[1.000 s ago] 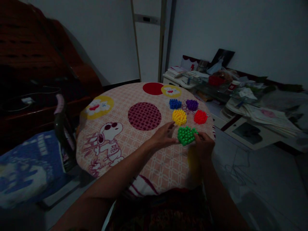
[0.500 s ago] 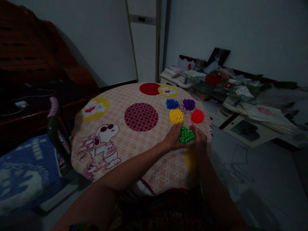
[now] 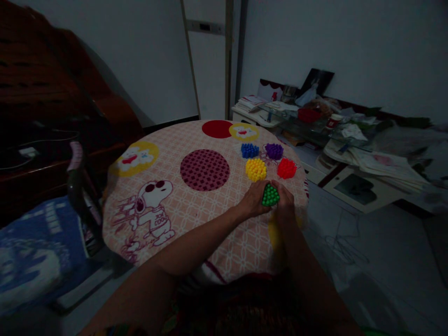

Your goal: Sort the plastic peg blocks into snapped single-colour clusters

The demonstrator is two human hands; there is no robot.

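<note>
A bundle of green pieces with round, bead-like tops (image 3: pixel 270 195) is cupped between my two hands near the table's right side. My left hand (image 3: pixel 255 198) wraps its left side, and my right hand (image 3: pixel 286 201) presses in from the right. Both hands are closed on it, with the fingertips meeting at its far edge. Just beyond stand clusters of similar pieces: yellow (image 3: pixel 255 169), red (image 3: pixel 287 168), blue (image 3: pixel 249 150) and purple (image 3: pixel 274 150). The lower parts of the green pieces are hidden by my hands.
Under everything is a round table with a patterned pink cloth (image 3: pixel 210 219). To the left stands a chair with a blue cover (image 3: pixel 38 252), before a dark wooden bench (image 3: pixel 45 79). A cluttered low cabinet (image 3: pixel 353 182) runs along the right wall.
My right hand has moved left and closed in, squeezing the green bundle into a narrower, tighter group. The other clusters look the same.
</note>
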